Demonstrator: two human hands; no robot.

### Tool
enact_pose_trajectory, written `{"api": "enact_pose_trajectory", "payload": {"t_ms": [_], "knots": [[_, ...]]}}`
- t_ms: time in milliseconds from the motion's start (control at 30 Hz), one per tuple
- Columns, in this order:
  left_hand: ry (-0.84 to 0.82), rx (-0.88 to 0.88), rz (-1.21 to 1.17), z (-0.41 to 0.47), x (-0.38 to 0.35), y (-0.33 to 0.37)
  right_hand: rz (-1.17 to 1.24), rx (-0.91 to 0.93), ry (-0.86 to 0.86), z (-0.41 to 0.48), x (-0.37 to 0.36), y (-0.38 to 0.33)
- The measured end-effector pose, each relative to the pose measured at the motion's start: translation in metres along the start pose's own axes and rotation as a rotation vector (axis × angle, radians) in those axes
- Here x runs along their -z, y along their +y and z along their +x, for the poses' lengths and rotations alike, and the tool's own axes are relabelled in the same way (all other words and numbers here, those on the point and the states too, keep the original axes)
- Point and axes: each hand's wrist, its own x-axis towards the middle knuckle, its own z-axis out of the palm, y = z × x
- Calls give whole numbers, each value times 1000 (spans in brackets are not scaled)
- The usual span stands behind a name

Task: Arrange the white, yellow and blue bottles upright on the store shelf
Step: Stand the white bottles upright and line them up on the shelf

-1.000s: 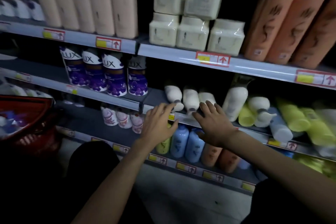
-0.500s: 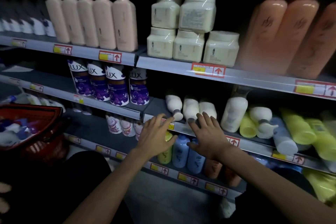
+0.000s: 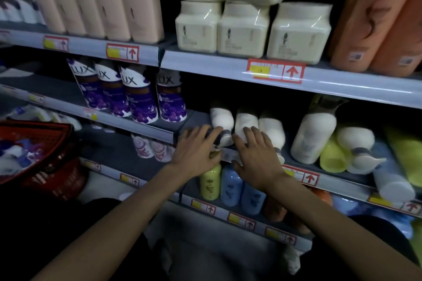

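The store shelf (image 3: 331,167) crosses the middle of the frame from centre to right edge, and the bottles to be arranged lie on it in a jumble, none clearly upright. Largest is the tall white bottle (image 3: 316,138) right of centre, leaning back against the dark rear; a nudge to anything under it could bring it over the front lip. To its right, yellow bottles (image 3: 404,155) lie on their sides at the right edge, another yellow bottle (image 3: 332,157) lies end-on beside the tall one, and a pale blue bottle (image 3: 392,178) at lower right points outward with its end already past the shelf edge, so it looks the likeliest to roll off if its neighbours shift. A white pump bottle (image 3: 356,143) rests across the pile, its spout hanging forward, and could snag. At centre frame three white bottles (image 3: 245,122) lie side by side, caps toward the front. The left hand (image 3: 196,153) is open, its fingers spread over the cap end of the leftmost one, not yet closed on it as far as I can tell. The right hand (image 3: 253,157) is also open, palm down, touching the middle one and holding nothing. Being round and on their sides, these may roll into each other or off the lip if only one is lifted. The dim light makes the contact hard to judge, so a weak grasp on a smooth cap could slip.
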Motion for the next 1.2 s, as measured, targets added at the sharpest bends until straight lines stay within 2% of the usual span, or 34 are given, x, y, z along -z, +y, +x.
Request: {"api": "enact_pose_trajectory", "payload": {"t_ms": [233,600,1033,1200], "knots": [[60,-2,-30,8,-27,1,-9,8,71,7,-14,0],[130,72,-38,20,-51,24,135,-37,264,16,-44,-5],[153,121,-93,30,-50,29,311,-162,208,18,-41,-3],[235,148,-159,27,-42,26,326,-141,230,15,-36,-5]]}}
